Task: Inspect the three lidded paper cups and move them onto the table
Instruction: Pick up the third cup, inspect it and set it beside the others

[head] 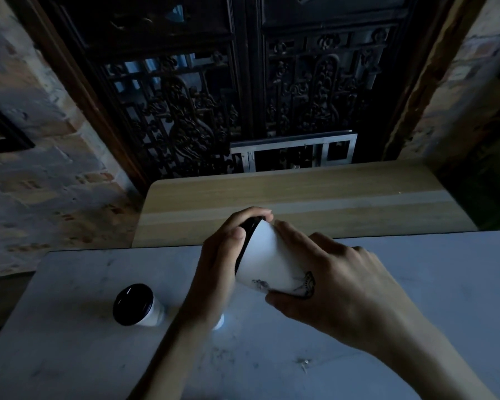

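I hold a white paper cup [267, 259] with a black lid tilted on its side above the near pale grey surface [416, 284]. My left hand [223, 255] grips its lidded end. My right hand [338, 287] wraps the cup's body and base, where a dark drawing shows. A second white cup [137, 305] with a black lid stands upright on the grey surface to the left. A small white patch of another cup [219, 321] shows behind my left forearm, mostly hidden.
A wooden table [300, 197] lies just beyond the grey surface, its top bare. Behind it stands a dark carved wooden door [243, 96] with a white frame [295, 153] leaning at its foot. Brick walls flank both sides. The scene is dim.
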The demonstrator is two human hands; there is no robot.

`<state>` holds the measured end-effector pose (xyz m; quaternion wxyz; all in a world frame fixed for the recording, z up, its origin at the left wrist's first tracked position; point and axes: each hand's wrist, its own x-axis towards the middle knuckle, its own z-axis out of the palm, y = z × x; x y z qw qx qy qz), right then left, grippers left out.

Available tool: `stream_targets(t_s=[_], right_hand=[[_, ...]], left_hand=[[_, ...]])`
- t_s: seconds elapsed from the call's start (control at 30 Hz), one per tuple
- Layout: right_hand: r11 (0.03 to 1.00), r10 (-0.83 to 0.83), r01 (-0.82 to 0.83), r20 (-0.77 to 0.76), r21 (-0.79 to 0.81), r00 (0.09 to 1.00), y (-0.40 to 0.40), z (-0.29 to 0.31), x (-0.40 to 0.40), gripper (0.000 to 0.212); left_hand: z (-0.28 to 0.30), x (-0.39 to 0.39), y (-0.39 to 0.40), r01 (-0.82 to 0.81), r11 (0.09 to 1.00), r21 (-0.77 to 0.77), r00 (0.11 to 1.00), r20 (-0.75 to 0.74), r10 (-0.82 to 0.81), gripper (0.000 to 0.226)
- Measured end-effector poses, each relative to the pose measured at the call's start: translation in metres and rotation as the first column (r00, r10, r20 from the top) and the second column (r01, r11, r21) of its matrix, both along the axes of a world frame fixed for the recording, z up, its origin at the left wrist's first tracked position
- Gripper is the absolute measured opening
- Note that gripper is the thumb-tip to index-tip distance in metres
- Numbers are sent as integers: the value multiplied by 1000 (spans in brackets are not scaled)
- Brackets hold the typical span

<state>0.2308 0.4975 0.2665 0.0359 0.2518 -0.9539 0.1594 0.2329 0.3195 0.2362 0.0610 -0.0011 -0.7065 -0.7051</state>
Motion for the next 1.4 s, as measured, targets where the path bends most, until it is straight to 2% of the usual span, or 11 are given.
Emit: stream_targets(t_s=[0.17,0.3,0.4,0.5,0.6,0.77,0.9,1.0,1.13,1.23,1.4], right_hand=[[999,34,-34,-18,-21,999,-3,0,-1,100],[998,56,-58,-71,-16,996,-1,7,1,98],[998,58,-56,-116,17,992,0,10,-1,94],[998,55,-53,-73,29,996,3,9,-2,95],[999,35,-37,67,34,997,5,10,-6,100],[987,50,-4,278,-163,959,6,11,-19,102],[977,57,7,292,-215,955,6,10,-22,97],[962,72,7,278,-273,958,6,6,-24,91],[902,123,32,326,-431,937,7,1,-32,75],[775,251,75,414,-627,875,7,1,-41,53],[758,258,100,436,-645,862,8,4,-45,43]], left_hand=[[13,-9,-8,42,999,-23,996,85,-39,42],[14,-8,-6,60,989,-135,998,27,-57,45],[10,-8,-4,43,991,-126,999,3,-43,46],[7,-10,-3,53,990,-132,998,-12,-55,46],[5,-15,-2,68,992,-108,997,-17,-70,45],[4,-24,-4,88,995,-46,993,-79,-91,45],[1,-28,0,57,998,9,994,-92,-56,44],[2,-31,0,56,998,-7,994,-97,-56,44],[8,-41,-7,84,996,19,992,-94,-82,46],[10,-46,-6,73,990,120,992,-107,-60,46],[7,-42,7,-7,989,145,994,-108,23,45]])
